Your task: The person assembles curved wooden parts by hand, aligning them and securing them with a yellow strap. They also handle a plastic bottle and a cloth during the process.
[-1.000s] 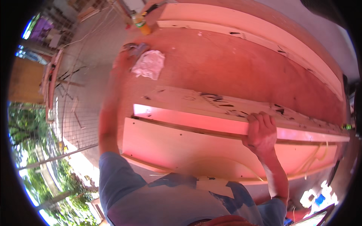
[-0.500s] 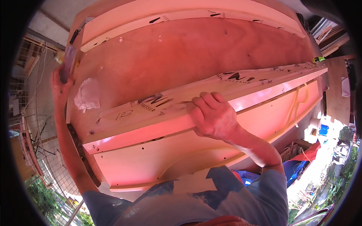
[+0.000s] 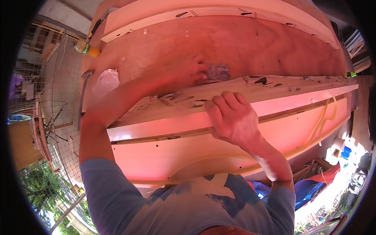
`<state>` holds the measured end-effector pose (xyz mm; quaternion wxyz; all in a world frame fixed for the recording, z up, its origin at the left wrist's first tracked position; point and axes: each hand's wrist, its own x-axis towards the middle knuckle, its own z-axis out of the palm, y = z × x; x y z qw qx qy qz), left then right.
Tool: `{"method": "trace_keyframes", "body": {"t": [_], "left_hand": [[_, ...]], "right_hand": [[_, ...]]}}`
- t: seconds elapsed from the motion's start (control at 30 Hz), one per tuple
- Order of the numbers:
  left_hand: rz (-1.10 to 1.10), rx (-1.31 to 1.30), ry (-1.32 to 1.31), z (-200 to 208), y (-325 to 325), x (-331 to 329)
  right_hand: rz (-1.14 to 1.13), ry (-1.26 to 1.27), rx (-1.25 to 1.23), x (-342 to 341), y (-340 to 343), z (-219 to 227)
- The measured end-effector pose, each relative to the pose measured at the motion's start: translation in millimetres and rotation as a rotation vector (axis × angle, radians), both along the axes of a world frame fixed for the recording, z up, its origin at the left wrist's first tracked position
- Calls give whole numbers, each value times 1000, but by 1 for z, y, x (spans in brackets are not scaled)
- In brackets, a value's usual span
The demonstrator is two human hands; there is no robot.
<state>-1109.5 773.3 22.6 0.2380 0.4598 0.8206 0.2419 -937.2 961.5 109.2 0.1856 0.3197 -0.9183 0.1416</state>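
My right hand (image 3: 235, 117) is wrapped over the near edge of a long pale board (image 3: 168, 123), which is partly covered in printed white film (image 3: 258, 81). Beyond it, my left arm reaches across a reddish-brown wooden table. At its end my left hand (image 3: 194, 70), slightly smeared by motion, grips one end of a flat grey rectangular piece (image 3: 218, 73), whose exact kind I cannot make out. That piece is just behind the film-covered board. Below the board edge, a pale panel (image 3: 196, 152) with small dark holes hangs along the near side.
Another long pale board (image 3: 219, 17) lies along the far side. At left are a crumpled white cloth or paper (image 3: 108, 79), a hammer (image 3: 87, 74) and a bottle of orange liquid (image 3: 86, 49). Yellowish strips (image 3: 325, 121) dangle at right. Wire mesh (image 3: 58, 105) stands left.
My left hand has moved from the table's left edge to the middle with the grey piece. My right hand keeps its grip on the board. The view has shifted slightly.
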Motion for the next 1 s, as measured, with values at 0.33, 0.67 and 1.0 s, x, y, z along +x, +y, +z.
{"method": "trace_keyframes", "body": {"t": [0.33,0.67,1.0], "left_hand": [[-210,-153,219,-2,-10,4],[-380,-70,184,-12,-24,-16],[-432,-33,479,-60,12,-44]], "right_hand": [[-4,11,5,-6,-3,4],[10,119,34,17,-4,-8],[64,58,43,-2,-4,5]]}}
